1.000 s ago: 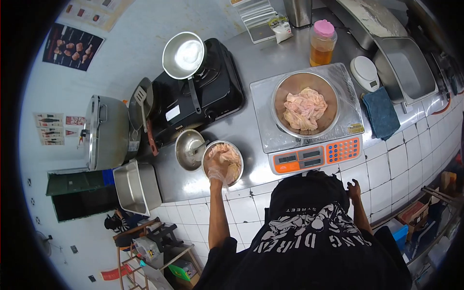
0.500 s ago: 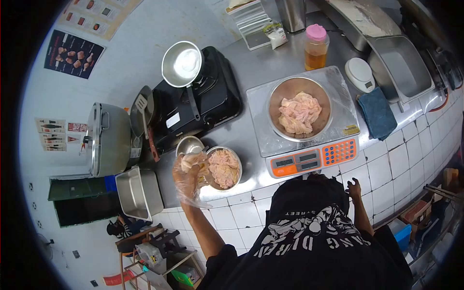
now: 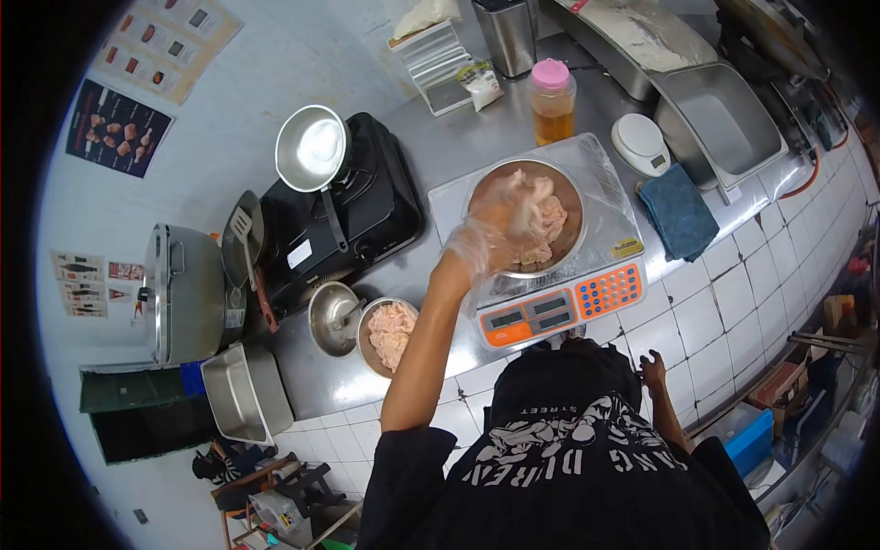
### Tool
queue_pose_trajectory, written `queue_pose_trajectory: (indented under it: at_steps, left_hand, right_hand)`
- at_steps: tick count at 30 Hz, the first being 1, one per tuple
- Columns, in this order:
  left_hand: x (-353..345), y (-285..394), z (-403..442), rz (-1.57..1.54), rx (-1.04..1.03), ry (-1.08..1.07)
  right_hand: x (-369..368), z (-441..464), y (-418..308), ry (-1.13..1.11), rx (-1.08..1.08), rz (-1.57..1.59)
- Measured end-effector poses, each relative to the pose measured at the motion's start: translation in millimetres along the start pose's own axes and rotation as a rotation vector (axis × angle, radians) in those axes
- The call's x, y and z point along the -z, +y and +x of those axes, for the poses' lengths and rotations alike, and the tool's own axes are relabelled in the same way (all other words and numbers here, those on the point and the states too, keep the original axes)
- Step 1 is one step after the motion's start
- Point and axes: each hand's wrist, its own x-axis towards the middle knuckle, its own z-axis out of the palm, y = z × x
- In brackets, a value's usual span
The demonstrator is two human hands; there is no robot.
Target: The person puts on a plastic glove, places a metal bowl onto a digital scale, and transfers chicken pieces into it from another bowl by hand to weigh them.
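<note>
My left hand (image 3: 490, 240), in a clear plastic glove, reaches into the steel bowl (image 3: 580, 220) on the scale. Motion blurs its fingers, and a smeared lump of raw chicken (image 3: 524, 194) moves with them. Pale raw chicken pieces (image 3: 553, 220) lie in that bowl. Under the bowl, the digital scale (image 3: 610, 289) has an orange and grey panel and a plastic-wrapped plate. To the left of my forearm a smaller bowl of raw chicken (image 3: 391, 335) stands beside a steel bowl (image 3: 332, 321) with a utensil in it. My right hand (image 3: 653, 369) hangs by my body, fingers loosely apart, holding nothing.
A black stove (image 3: 385, 197) carries a saucepan (image 3: 312, 151). Behind the scale stands a pink-lidded jar (image 3: 553, 105). To the right are a small white scale (image 3: 640, 142), a blue cloth (image 3: 678, 213) and a steel tray (image 3: 733, 119). A large pot (image 3: 188, 293) stands left.
My left hand has moved right, from above the small bowls into the bowl on the scale, carrying chicken. The view has shifted slightly. My right hand stays by my side.
</note>
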Motion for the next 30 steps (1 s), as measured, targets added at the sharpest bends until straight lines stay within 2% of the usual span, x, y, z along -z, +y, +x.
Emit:
queue_pose_trajectory:
  at_steps: [2, 3, 6, 8, 10, 12, 14, 17, 20, 23, 26, 27, 30]
  left_hand:
    - [5.2, 18.0, 3.7, 0.051, -0.061, -0.204]
    - [5.0, 17.2, -0.4, 0.101, 0.077, -0.205]
    - [27.4, 9.5, -24.0, 0.051, -0.06, -0.004]
    - [55.8, 21.6, -56.5, -0.038, 0.166, 0.062]
    - [66.6, 6.7, -104.6, -0.024, 0.441, 0.201]
    - [65.3, -38.6, -161.0, 0.066, 0.808, 0.151]
    - [56.9, -59.6, -205.9, 0.118, 0.949, 0.061]
    - [-1.8, -156.1, -302.5, 0.225, 0.726, 0.066]
    - [-33.2, -161.2, -282.7, 0.617, 0.639, 0.204]
    - [-20.1, -150.4, -234.1, 0.376, 1.082, -0.201]
    - [-20.1, -158.5, -222.4, 0.263, 1.137, -0.192]
    - [-30.2, -159.4, -228.1, 0.497, 1.018, -0.013]
    - [-45.3, -159.0, -231.5, 0.576, 1.007, 0.103]
  right_hand:
    - [1.4, -1.5, 9.0, 0.02, 0.002, 0.008]
    - [1.8, -4.3, 8.1, 0.029, 0.003, -0.024]
    - [2.8, -11.0, 12.6, 0.058, 0.03, -0.111]
    - [0.5, 7.2, 33.5, 0.082, 0.086, -0.162]
    - [-3.3, 6.4, 33.1, 0.068, 0.087, -0.078]
    - [-8.1, 26.8, 49.7, 0.063, 0.126, -0.068]
    - [-10.3, 14.3, 27.1, 0.016, 0.075, -0.071]
    - [-13.3, 9.3, 0.3, -0.02, 0.072, -0.08]
    - [-12.4, 17.0, -22.4, -0.062, 0.087, -0.113]
    - [-10.6, 16.5, -47.4, -0.095, 0.05, -0.094]
    - [-8.6, 6.7, -65.1, -0.095, 0.089, -0.091]
    - [-7.8, 8.2, -63.8, -0.107, 0.089, -0.094]
    - [-10.9, 11.4, -53.4, -0.105, 0.067, -0.118]
